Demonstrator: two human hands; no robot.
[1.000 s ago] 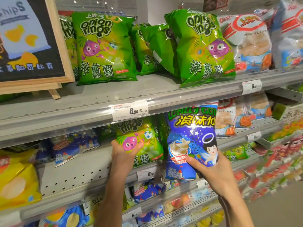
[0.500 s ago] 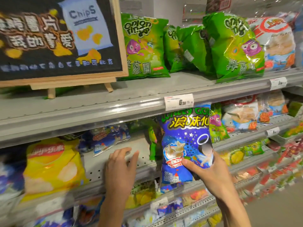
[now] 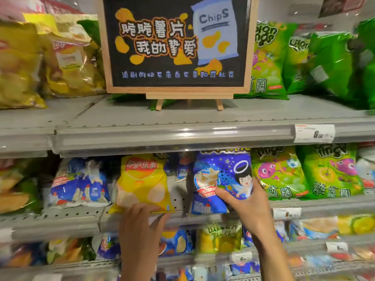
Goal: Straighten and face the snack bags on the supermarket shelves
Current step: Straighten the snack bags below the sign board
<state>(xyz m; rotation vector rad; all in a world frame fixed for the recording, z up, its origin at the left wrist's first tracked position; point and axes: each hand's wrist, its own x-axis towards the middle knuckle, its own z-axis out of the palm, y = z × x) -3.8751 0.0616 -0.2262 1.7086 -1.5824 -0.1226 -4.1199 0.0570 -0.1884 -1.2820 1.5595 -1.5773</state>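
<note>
The person's right hand (image 3: pixel 248 201) grips a blue snack bag (image 3: pixel 221 179) low on its right side, thumb pressed across the front and fingers wrapped behind. The bag stands upright on the middle shelf (image 3: pixel 81 220), print facing out, just left of the green onion-ring bags (image 3: pixel 280 173). The left hand (image 3: pixel 140 226) reaches up to the bottom edge of a yellow chip bag (image 3: pixel 142 181), just left of the blue snack bag, with a bare strip of shelf between the two. Its fingers (image 3: pixel 158 218) look loosely spread against the lower seam, touching rather than clamping, though blur makes the exact contact hard to read.

The step in hand appears to be setting these two bags square at the shelf front. To do it well, the right hand should settle the blue snack bag's base flat and release gently so it does not topple forward. The yellow chip bag leans a little and sits askew; lifting from the bottom seam and nudging it toward the blue snack bag would close the gap. Light pressure matters, since both bags are air-filled and their contents crush easily.
</note>
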